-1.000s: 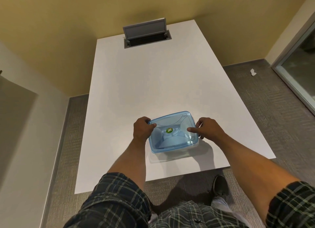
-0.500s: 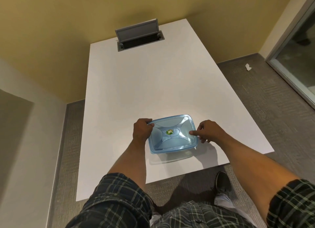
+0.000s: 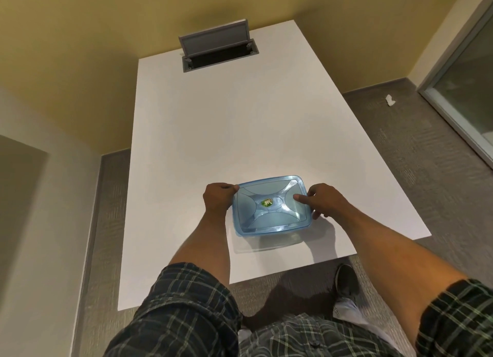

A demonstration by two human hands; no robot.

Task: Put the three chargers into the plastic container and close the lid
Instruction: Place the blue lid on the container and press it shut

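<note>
A clear plastic container (image 3: 266, 239) stands near the front edge of the white table (image 3: 226, 122), covered by a translucent blue lid (image 3: 269, 204) with a small green sticker in its middle. My left hand (image 3: 217, 198) grips the lid's left edge. My right hand (image 3: 321, 200) holds the right edge, its forefinger lying on top of the lid. The chargers are not visible; the lid hides the inside of the container.
An open grey cable hatch (image 3: 217, 47) is set into the table's far end. Yellow walls stand behind and to the left. Grey carpet surrounds the table, with a white paper scrap (image 3: 390, 100) at the right and a glass door (image 3: 464, 90) beyond.
The lid has settled flatter on the container. My right forefinger has slid further onto the lid's top. The view has shifted slightly.
</note>
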